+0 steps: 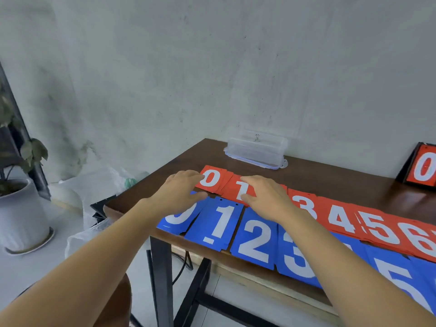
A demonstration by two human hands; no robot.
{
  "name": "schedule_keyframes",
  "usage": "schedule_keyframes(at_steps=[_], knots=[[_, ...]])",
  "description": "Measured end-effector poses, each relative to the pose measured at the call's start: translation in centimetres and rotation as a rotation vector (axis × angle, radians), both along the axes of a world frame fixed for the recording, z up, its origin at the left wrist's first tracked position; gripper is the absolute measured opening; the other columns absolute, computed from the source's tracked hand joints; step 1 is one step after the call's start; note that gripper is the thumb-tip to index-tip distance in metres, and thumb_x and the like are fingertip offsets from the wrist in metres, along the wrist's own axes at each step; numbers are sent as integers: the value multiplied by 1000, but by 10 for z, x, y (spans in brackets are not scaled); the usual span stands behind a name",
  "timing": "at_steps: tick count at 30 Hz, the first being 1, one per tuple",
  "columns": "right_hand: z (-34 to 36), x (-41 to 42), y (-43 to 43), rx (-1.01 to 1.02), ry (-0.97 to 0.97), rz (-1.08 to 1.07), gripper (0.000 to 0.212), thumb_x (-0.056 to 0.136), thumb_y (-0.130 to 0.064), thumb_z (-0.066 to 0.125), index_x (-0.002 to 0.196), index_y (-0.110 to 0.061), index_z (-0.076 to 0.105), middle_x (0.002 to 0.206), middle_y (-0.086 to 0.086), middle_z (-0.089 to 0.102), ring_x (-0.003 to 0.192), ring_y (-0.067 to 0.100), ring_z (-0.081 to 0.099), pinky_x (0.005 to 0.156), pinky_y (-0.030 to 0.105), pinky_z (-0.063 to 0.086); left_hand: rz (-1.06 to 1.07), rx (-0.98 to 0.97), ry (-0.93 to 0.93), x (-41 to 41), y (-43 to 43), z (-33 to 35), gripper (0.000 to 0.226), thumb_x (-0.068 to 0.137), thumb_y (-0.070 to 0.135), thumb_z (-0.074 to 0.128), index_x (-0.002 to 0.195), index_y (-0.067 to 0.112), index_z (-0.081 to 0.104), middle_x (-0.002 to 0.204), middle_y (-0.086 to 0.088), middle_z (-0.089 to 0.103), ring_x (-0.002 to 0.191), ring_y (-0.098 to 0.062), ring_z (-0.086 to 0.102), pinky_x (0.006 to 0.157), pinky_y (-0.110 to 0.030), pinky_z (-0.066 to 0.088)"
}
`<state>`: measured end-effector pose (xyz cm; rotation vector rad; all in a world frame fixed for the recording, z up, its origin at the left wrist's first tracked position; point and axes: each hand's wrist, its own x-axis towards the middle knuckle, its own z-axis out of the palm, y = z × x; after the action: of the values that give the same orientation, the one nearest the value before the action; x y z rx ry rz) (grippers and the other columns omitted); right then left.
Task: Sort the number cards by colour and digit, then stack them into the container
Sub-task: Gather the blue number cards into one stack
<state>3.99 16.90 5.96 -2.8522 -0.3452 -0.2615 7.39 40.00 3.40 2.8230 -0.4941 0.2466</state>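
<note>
While left hand (181,187) rests loose-fingered on red 0 pile (213,179) and right hand (266,197) on red 1 pile (232,188), neither grip closed, container (256,149) sits beyond them on worktop (330,182), nearer right hand, long axis crosswise.

0, 1, 3, 4, 5, 6 are printed on red cards (339,220) near the container (256,149); 0, 1, 2, 3, 5 on blue cards (254,241); 0 on the scoreboard (422,167).

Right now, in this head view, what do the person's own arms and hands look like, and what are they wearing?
The left hand and right hand are bare: no gloves, rings or watch show. The left forearm and right forearm are bare too, with no sleeve in view.
</note>
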Motion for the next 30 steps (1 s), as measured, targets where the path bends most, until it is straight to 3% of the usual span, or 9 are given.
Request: schedule_keyframes(at_steps=[5,13,25,28,30], knots=[[-9,-45,-15,31,22,42,52,98,-31,53,147,-23,37,151,-1,40,137,20,39,106,34,36,118,6,42,-69,1,-5,60,97,45,49,150,25,31,154,3,34,140,-18,30,114,-36,22],[-37,-101,-8,96,82,97,52,97,-34,52,147,-24,39,149,-4,41,133,17,42,104,34,38,221,-64,39,-147,16,-33,57,96,45,50,147,26,36,150,4,39,138,-16,33,114,-37,28],[-17,-77,60,51,130,128,39,102,-33,42,129,-7,50,131,10,55,120,28,51,98,42,43,289,-142,73,-108,50,-18,57,97,48,47,148,23,36,150,2,39,130,-18,43,109,-37,37],[-23,-51,84,-12,160,167,31,102,-36,41,112,-9,54,111,6,59,105,27,54,85,36,43,298,-104,61,-96,65,-25,58,97,49,45,148,24,35,151,3,37,136,-17,36,112,-37,30],[-30,-34,97,-64,183,161,29,101,-38,41,94,-11,48,92,3,52,91,24,51,74,31,34,296,-83,50,-90,72,-33,60,97,52,44,149,25,33,152,4,37,139,-16,32,113,-36,28]])
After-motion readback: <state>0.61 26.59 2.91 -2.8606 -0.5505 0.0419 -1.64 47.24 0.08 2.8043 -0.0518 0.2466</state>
